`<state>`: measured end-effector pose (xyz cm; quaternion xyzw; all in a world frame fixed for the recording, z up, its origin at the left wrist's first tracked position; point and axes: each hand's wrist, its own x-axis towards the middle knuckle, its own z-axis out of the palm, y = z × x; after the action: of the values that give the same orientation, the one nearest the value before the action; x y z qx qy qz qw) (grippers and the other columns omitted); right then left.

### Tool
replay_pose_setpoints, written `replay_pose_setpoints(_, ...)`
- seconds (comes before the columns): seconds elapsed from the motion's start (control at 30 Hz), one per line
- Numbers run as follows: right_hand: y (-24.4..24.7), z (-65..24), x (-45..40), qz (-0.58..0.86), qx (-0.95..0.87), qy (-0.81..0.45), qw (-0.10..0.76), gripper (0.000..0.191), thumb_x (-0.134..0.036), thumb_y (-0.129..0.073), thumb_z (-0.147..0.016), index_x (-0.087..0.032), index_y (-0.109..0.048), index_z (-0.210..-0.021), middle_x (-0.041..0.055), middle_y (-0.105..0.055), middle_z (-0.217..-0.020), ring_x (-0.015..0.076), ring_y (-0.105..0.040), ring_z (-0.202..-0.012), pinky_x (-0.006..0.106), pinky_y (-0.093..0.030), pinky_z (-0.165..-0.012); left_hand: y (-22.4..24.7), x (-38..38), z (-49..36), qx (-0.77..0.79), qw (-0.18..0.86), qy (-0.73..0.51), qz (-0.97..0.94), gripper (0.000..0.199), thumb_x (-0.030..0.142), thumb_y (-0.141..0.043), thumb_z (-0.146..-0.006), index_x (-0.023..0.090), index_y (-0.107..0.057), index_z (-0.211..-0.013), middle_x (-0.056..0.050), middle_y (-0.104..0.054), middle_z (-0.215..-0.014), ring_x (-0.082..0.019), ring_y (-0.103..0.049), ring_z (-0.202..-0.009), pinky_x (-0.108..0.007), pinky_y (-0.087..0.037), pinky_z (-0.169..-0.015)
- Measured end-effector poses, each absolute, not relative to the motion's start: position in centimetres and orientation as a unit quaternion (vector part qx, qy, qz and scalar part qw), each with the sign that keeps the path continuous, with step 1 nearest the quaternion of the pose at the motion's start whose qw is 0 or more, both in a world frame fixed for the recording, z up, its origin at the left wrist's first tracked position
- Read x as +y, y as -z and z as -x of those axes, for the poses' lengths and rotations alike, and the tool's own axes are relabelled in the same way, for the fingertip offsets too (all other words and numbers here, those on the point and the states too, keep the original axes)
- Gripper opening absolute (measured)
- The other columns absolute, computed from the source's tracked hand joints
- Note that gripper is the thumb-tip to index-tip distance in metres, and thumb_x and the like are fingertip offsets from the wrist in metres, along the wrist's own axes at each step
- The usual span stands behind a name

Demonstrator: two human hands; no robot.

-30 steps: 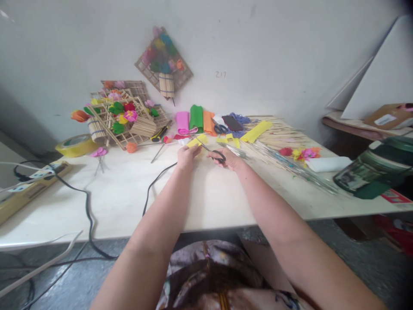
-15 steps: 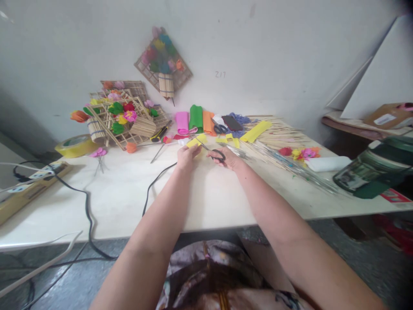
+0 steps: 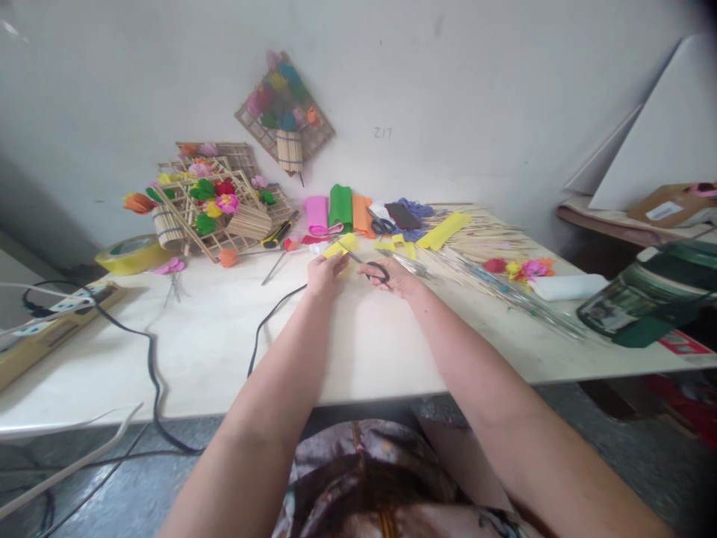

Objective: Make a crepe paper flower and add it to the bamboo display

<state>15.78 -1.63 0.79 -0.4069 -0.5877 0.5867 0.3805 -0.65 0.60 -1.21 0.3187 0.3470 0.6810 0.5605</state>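
Note:
My left hand (image 3: 327, 273) is closed on a piece of yellow crepe paper (image 3: 343, 245), which sticks out beyond the fingertips. My right hand (image 3: 395, 275) grips a pair of black-handled scissors (image 3: 382, 276), its fingers in and around the loops. The blades point left and meet the yellow paper; whether they are parted is too small to tell. Behind the hands lie small yellow paper scraps (image 3: 404, 244) and a longer yellow strip (image 3: 445, 231). Rolled paper in pink (image 3: 317, 214), green (image 3: 340, 208) and orange (image 3: 363, 217) stands near the wall.
At the left sit stick trellises with paper flowers (image 3: 224, 202), a tape roll (image 3: 134, 254) and a power strip (image 3: 61, 317). A black cable (image 3: 258, 329) runs beside my left arm. Wooden sticks (image 3: 482, 239), wires (image 3: 509, 291) and a green bottle (image 3: 644, 291) occupy the right.
The view has shifted very slightly. Both hands stay in nearly the same place, with the scissors still at the yellow paper and their handles slightly shifted.

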Motion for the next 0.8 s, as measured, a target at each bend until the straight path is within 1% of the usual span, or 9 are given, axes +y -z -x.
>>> replay_pose_setpoints(0.17,-0.78,-15.49,-1.72,0.416,-0.59,-0.575,0.384,0.03,-0.037,-0.074,-0.067,-0.013,-0.055,-0.065,-0.007,-0.042,-0.042,0.0012,-0.029,-0.033,0.014,-0.018,-0.028,1.29,0.63,0.61,0.343,0.561,-0.684,-0.315,0.02,0.013,-0.072,-0.06,0.01,-0.067,-0.079,-0.006,-0.069,-0.074,-0.014,-0.065,-0.069,-0.028,-0.052,-0.077)
replay_pose_setpoints(0.3,-1.05,-15.24,-2.11,0.42,-0.592,-0.572,0.383,0.032,-0.036,-0.074,-0.068,-0.014,-0.051,-0.062,-0.0076,-0.041,-0.042,0.0013,-0.027,-0.033,0.014,-0.019,-0.028,1.09,0.51,0.56,0.351,0.562,-0.684,-0.304,0.018,0.011,-0.07,-0.062,0.009,-0.066,-0.079,-0.006,-0.068,-0.075,-0.014,-0.065,-0.07,-0.029,-0.051,-0.078)
replay_pose_setpoints(0.57,-1.3,-15.03,-2.61,0.425,-0.592,-0.574,0.375,0.03,-0.034,-0.072,-0.07,-0.015,-0.049,-0.062,-0.0078,-0.041,-0.041,0.0017,-0.029,-0.032,0.015,-0.018,-0.029,0.89,0.48,0.57,0.349,0.573,-0.684,-0.287,0.016,0.006,-0.066,-0.065,0.008,-0.065,-0.081,-0.006,-0.068,-0.075,-0.014,-0.066,-0.069,-0.031,-0.051,-0.082)
replay_pose_setpoints(0.8,-1.32,-14.96,-2.61,0.426,-0.594,-0.567,0.379,0.028,-0.031,-0.072,-0.07,-0.014,-0.052,-0.061,-0.0076,-0.041,-0.041,0.0014,-0.027,-0.032,0.015,-0.017,-0.03,1.23,0.76,0.67,0.337,0.573,-0.688,-0.292,0.018,0.008,-0.068,-0.063,0.009,-0.064,-0.081,-0.006,-0.068,-0.076,-0.014,-0.065,-0.069,-0.029,-0.052,-0.079)
